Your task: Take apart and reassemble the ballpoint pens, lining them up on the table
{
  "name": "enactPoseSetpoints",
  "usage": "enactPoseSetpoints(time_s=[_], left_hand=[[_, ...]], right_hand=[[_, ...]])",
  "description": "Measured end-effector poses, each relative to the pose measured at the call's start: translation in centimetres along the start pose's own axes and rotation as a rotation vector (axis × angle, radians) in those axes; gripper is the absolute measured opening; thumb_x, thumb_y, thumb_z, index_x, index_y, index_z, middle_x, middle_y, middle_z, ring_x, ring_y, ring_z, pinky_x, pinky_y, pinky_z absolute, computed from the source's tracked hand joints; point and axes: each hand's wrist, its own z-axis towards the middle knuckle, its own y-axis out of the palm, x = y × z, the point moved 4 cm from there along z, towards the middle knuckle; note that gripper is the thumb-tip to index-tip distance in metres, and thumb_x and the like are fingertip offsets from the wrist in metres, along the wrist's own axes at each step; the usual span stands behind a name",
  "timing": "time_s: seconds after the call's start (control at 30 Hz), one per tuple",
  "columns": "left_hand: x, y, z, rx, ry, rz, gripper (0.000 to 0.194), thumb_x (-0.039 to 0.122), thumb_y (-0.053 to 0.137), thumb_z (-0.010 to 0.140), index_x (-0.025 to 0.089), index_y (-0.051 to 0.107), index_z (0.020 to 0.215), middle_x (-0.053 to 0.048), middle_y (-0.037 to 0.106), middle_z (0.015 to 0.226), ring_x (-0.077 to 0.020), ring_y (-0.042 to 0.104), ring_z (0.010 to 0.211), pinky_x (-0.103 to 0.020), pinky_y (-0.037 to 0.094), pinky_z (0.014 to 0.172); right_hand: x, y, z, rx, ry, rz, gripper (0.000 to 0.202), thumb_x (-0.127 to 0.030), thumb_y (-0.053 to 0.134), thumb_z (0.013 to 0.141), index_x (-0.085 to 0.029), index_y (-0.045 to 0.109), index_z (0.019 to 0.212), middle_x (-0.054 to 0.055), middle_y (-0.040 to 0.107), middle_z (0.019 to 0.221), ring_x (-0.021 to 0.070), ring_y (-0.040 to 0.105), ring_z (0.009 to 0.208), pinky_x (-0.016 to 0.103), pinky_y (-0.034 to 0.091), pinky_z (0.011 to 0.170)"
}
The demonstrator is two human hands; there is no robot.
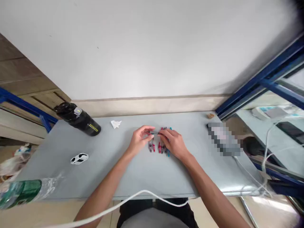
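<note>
Two hands meet at the middle of the grey table (142,177), and between them they hold one thin dark pen (155,133) level above a small group of pens (159,146). The left hand (140,139) pinches the left end of this pen with thumb and fingertips, the other fingers loosely bent. The right hand (174,143) is curled around the right end, with its palm over a part of the group.

It looks that the work with the pens is somewhere in the middle: several red, black and blue ones lie side by side on the table, and one is in the hands. How many are finished, one cannot tell.

At far left a black bottle (78,118) lies on its side, near it a crumpled white paper (116,123), and nearer a small white toy car (79,158). The pens are too small to see caps or tips. A thing at right is blurred out.
</note>
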Motion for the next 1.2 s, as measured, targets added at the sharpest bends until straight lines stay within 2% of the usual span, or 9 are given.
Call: enactPoseSetpoints(time_s=[0.17,0.3,0.43,0.57,0.73,0.97,1.03,1.1,1.2], left_hand=[[-0.9,0.1,-0.1,0.038,-0.153,0.01,0.036,0.047,0.084,0.09,0.017,0.08,0.11,-0.01,0.08,0.105,-0.022,0.076,0.096,-0.036,0.06,0.093],[0.0,0.1,-0.1,0.037,-0.072,-0.014,0.042,0.04,0.09,0.085,0.02,0.078,0.121,-0.012,0.078,0.128,-0.0249,0.073,0.117,-0.037,0.057,0.103],[0.1,0.0,-0.1,0.037,-0.167,0.002,0.036,0.047,0.084,0.09,0.017,0.08,0.109,-0.011,0.081,0.104,-0.022,0.076,0.093,-0.035,0.06,0.088],[0.6,0.0,0.0,0.006,-0.066,-0.008,0.041,0.041,0.088,0.088,0.019,0.077,0.12,-0.013,0.079,0.124,-0.0237,0.073,0.115,-0.035,0.058,0.1],[0.3,-0.2,-0.1,0.003,-0.159,0.009,0.037,0.05,0.083,0.091,0.015,0.079,0.105,-0.007,0.078,0.087,-0.0172,0.071,0.073,-0.032,0.059,0.076],[7.3,-0.4,-1.2,-0.159,0.204,0.229,0.017,0.036,0.074,0.101,0.022,0.084,0.102,-0.011,0.081,0.111,-0.0246,0.075,0.111,-0.039,0.057,0.103],[9.3,-0.1,-2.2,-0.184,0.18,0.251,0.019,0.036,0.076,0.1,0.023,0.082,0.113,-0.011,0.08,0.117,-0.0241,0.075,0.113,-0.038,0.057,0.105],[10.1,0.3,-3.6,-0.159,0.054,0.199,0.043,0.038,0.086,0.092,0.023,0.076,0.131,-0.009,0.081,0.113,-0.023,0.076,0.104,-0.036,0.06,0.097],[10.3,0.8,-5.9,-0.077,-0.066,0.151,0.027,0.045,0.078,0.098,0.018,0.08,0.093,-0.005,0.078,0.081,-0.019,0.074,0.078,-0.03,0.06,0.078]], right_hand=[[0.2,0.1,-0.2,-0.004,-0.001,-0.004,0.018,-0.031,0.054,0.115,-0.022,0.069,0.118,0.006,0.075,0.096,0.0212,0.067,0.082,0.035,0.046,0.078],[0.0,-0.1,-0.1,0.007,0.012,-0.004,0.017,-0.029,0.055,0.115,-0.022,0.07,0.117,0.005,0.075,0.093,0.0207,0.067,0.079,0.035,0.044,0.076],[-0.2,-0.3,0.0,0.008,0.0,-0.006,0.017,-0.029,0.054,0.115,-0.021,0.07,0.116,0.005,0.075,0.093,0.0203,0.065,0.078,0.035,0.043,0.076],[-0.1,-0.3,0.0,0.015,-0.005,-0.007,0.018,-0.029,0.054,0.115,-0.021,0.07,0.116,0.004,0.075,0.09,0.0199,0.064,0.076,0.036,0.042,0.076],[-0.5,-0.3,0.0,0.022,0.034,0.052,0.024,-0.035,0.052,0.115,-0.022,0.072,0.112,0.007,0.076,0.092,0.0214,0.065,0.078,0.037,0.043,0.077],[-3.0,-1.6,-0.1,-0.187,0.452,0.806,0.037,-0.055,0.058,0.11,-0.022,0.069,0.097,0.0,0.061,0.076,0.0155,0.051,0.063,0.031,0.04,0.062],[-4.2,-2.3,-0.7,-0.175,0.526,0.984,0.037,-0.056,0.062,0.108,-0.022,0.068,0.095,-0.001,0.058,0.073,0.0135,0.046,0.06,0.029,0.036,0.058],[-5.2,-3.3,-1.5,-0.085,0.545,0.998,0.032,-0.054,0.066,0.106,-0.023,0.069,0.102,-0.001,0.061,0.075,0.0138,0.049,0.063,0.029,0.038,0.06],[-6.9,-4.3,-2.9,-0.038,0.503,0.855,0.026,-0.049,0.07,0.105,-0.023,0.073,0.106,0.001,0.066,0.081,0.0157,0.057,0.074,0.029,0.043,0.068]])
